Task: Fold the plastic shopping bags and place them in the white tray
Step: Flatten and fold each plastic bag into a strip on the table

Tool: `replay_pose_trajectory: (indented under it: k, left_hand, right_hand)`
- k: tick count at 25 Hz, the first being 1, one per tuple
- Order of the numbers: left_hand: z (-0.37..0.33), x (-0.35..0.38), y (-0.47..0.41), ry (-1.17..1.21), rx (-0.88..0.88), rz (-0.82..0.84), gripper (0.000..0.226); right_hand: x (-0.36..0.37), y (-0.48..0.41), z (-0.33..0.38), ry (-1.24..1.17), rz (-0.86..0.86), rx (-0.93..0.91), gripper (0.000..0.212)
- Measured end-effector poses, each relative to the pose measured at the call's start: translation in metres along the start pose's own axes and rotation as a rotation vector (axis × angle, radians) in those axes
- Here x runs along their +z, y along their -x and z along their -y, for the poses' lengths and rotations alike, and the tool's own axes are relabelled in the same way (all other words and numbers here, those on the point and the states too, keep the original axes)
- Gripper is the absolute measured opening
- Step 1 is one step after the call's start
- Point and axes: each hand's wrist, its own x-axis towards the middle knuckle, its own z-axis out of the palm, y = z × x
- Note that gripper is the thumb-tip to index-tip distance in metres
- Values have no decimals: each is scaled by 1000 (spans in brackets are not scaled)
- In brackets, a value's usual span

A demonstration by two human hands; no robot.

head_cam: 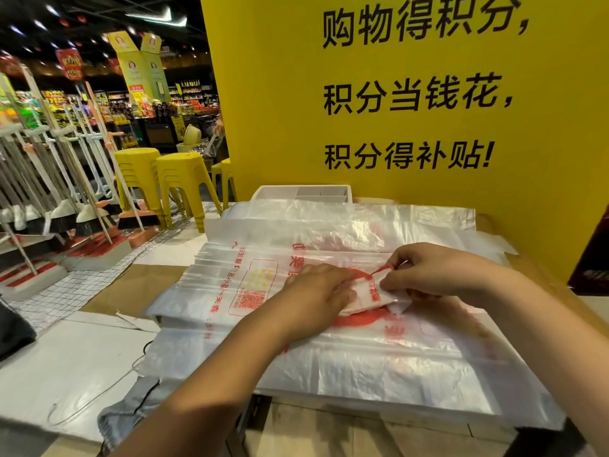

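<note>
A stack of flat translucent plastic shopping bags [296, 351] with red print covers the tabletop. On top of it lies a small folded bag [372, 296], white with red print. My left hand [316, 291] presses flat on the folded bag's left part. My right hand [428, 268] pinches the bag's upper right corner between thumb and fingers. The white tray [273, 192] with dividers stands at the table's far edge, partly hidden behind the spread bags.
A yellow board [412, 110] with black characters rises right behind the tray. Yellow stools [178, 183] and racks of brooms [66, 192] stand on the floor to the left. A dark box [593, 258] sits at the right edge. A cable [99, 390] trails on the white surface at the left.
</note>
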Motion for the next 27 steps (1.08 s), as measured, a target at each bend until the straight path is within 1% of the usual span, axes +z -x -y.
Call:
replay_pose_trajectory:
  k: [2,4,6,8,10,12,15,19,21,23,25,27]
  left_hand:
    - [3,-2,0,-39,2,-14,41]
    - [7,-4,0,-43,4,-48,41]
    - [10,-8,-4,-71,-7,-47,42]
    - [9,-11,-10,-210,-3,-3,45]
    - [-1,-16,-19,-378,26,45,52]
    - [-6,-15,-27,-388,26,95,58]
    - [-3,-8,-30,-310,12,137,64]
    - [4,5,-38,-346,-3,114,77]
    - [6,10,-44,-346,-9,116,75]
    - [11,12,-48,-336,-36,191,72]
    - [21,25,-48,-396,-1,99,65]
    - [26,32,-46,-432,-2,80,62]
  right_hand:
    - [-8,1,-2,-102,4,13,18]
    - [-26,-1,-6,-239,-95,-5,16]
    - [-48,-7,-9,-338,-214,-39,17]
    - [-68,-25,-8,-412,-329,-54,19]
    - [-88,-54,-4,-433,-448,-58,20]
    - [-103,-94,3,-396,-507,-31,20]
    - [-109,-158,12,-311,-479,11,19]
    - [-103,-226,-4,3,-461,176,28]
    - [-99,-242,-11,124,-406,267,32]
    - [-98,-251,-16,154,-385,288,35]
    - [-96,-254,-17,179,-390,269,35]
    - [-95,-256,-19,199,-397,253,38]
